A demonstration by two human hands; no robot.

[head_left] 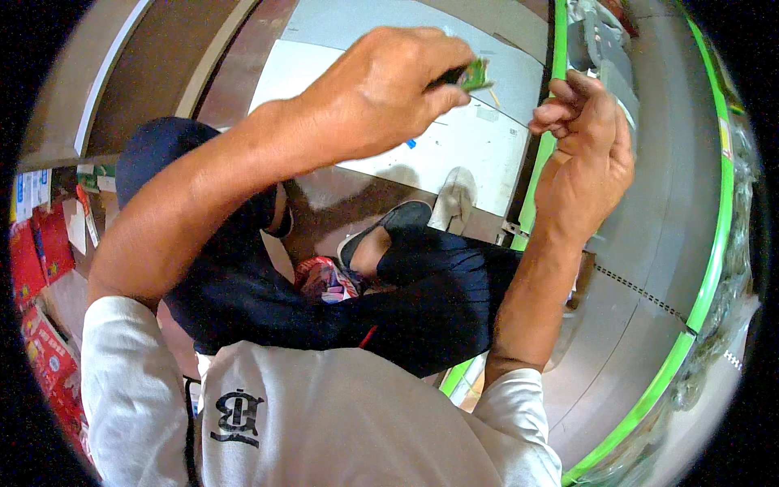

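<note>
Up top, left hand (381, 89) pinches sm. green piece (475, 75), blurred.

The person wears a white short-sleeved cotton T-shirt (324, 422) with a dark emblem (237, 415) printed on it, dark navy trousers (389, 300) above the shirt, and dark slip-on shoes (388, 230).

Between the raised left hand (381, 89) and right hand (580, 158) a narrow gap stays open above the pale flat sheet on the floor (454, 150). To the right, the curved grey conveyor surface with bright green rails (649, 243) lies bare. Below the forearms, the dark-trousered crossed legs (365, 300) and grey slip-on shoe (385, 227) block the way down. Red cardboard boxes (40, 260) crowd the left edge.
</note>
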